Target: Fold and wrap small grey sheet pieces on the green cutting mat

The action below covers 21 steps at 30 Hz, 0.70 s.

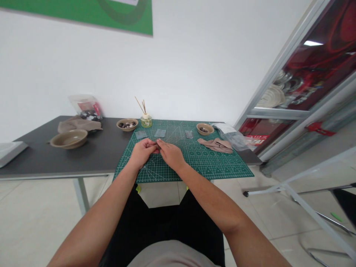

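Observation:
My left hand (143, 151) and my right hand (170, 154) meet above the green cutting mat (194, 159). Their fingers are closed around a small dark item (158, 145), too small to name. Just beyond them on the mat lie a small clear plastic bag (141, 134), a second bag (160, 133) and a third one (189, 134). A brown bowl (127, 129) of dark and light stones stands to the left, and another bowl (205, 132) with a few stones sits at the right. Near that bowl is a crumpled brown cloth (216, 145).
A reed diffuser (146, 120) stands at the mat's back left edge. On the dark table (105, 155) are a larger bowl (69, 139), a grey-brown cloth (72, 124) and a bag of stones (87, 107). Clear plastic packaging (232, 136) lies at the right.

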Each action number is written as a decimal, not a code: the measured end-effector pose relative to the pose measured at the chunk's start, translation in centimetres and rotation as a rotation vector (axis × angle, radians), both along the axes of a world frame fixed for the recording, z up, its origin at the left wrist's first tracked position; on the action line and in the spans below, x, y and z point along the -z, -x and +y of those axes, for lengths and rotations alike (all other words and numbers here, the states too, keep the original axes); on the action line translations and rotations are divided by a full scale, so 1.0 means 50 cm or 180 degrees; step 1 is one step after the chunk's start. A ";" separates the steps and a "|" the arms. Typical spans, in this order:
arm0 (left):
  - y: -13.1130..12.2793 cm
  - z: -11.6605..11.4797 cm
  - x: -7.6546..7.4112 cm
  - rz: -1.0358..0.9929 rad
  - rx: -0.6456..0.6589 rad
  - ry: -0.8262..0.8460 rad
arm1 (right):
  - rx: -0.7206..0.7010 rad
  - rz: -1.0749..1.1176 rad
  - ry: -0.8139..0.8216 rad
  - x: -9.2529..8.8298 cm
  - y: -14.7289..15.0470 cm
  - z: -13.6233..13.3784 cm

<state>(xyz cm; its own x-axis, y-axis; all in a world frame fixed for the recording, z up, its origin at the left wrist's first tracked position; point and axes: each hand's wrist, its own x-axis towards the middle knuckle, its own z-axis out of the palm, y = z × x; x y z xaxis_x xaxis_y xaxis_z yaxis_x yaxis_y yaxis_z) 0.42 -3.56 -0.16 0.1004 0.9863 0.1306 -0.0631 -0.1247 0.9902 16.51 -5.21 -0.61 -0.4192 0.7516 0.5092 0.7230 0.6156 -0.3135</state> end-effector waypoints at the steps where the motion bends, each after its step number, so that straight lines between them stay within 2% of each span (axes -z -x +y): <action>1: -0.001 -0.002 -0.002 -0.0019 -0.0014 0.0002 | 0.0037 0.0029 0.0016 0.000 0.000 0.000; 8: -0.002 -0.004 -0.004 0.0151 -0.0019 -0.0057 | -0.0174 0.0074 0.0052 0.000 0.001 -0.002; 16: -0.002 0.002 0.004 -0.0032 0.0098 -0.0087 | 0.0092 -0.0085 0.0121 -0.003 0.004 -0.004; 21: 0.002 -0.001 0.002 0.0003 0.0212 -0.0142 | -0.0059 -0.0256 -0.0009 -0.010 0.006 -0.012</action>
